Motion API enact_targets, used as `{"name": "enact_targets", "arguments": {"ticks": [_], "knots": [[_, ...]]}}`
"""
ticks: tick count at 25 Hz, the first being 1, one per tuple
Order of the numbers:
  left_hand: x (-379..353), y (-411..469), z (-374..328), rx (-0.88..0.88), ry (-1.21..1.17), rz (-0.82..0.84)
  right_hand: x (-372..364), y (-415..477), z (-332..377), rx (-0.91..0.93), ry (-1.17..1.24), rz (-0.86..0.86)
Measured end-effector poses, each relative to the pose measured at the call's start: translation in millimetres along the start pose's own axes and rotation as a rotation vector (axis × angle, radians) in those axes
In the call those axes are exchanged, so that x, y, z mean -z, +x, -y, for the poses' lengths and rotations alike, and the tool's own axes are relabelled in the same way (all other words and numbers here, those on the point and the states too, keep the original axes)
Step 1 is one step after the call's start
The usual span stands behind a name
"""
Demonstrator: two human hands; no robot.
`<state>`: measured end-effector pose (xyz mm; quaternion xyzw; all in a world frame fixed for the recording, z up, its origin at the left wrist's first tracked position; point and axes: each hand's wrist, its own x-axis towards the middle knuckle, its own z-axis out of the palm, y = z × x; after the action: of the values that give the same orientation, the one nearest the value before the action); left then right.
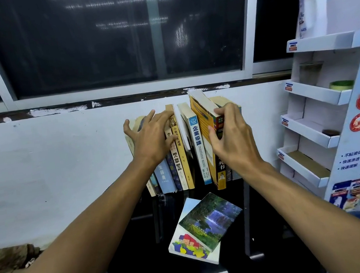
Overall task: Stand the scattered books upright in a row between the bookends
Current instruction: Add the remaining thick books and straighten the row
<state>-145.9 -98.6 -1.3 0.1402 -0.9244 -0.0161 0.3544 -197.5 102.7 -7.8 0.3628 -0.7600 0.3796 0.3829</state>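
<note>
Several books stand upright in a row against the white wall. My left hand (151,137) lies spread over the tops and spines of the left group of books (178,166), fingers fairly straight. A narrow gap separates that group from a white-and-blue book (198,147). My right hand (229,139) grips an orange-yellow book (204,119) that sits raised and tilted in the row beside the white-and-blue book. Two more books lie flat in front, stacked: a waterfall-cover book (210,219) on top of a white book (189,247) with colourful houses. I cannot make out any bookends.
A white cardboard display shelf (320,95) stands at the right, with a white bottle with a purple cap (312,2) on its top tier. A dark window (101,36) is above the wall. The surface under the books is black (144,255).
</note>
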Motion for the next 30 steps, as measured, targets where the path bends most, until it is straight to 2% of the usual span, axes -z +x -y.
{"name": "enact_targets", "arguments": {"ticks": [10, 16, 25, 30], "knots": [[6.8, 4.3, -3.7, 0.073, -0.075, -0.01, 79.9, 13.2, 39.7, 0.034, 0.002, -0.054], [7.3, 5.2, -4.1, 0.126, -0.169, 0.053, 118.3, 16.7, 68.1, 0.022, 0.05, -0.034], [11.5, 3.1, 1.0, 0.126, -0.096, 0.062, 82.6, 25.8, 82.9, -0.011, -0.054, 0.164], [10.0, 3.7, 2.2, 0.134, -0.094, 0.067, 66.2, 42.5, 89.7, 0.038, -0.111, 0.166]]}}
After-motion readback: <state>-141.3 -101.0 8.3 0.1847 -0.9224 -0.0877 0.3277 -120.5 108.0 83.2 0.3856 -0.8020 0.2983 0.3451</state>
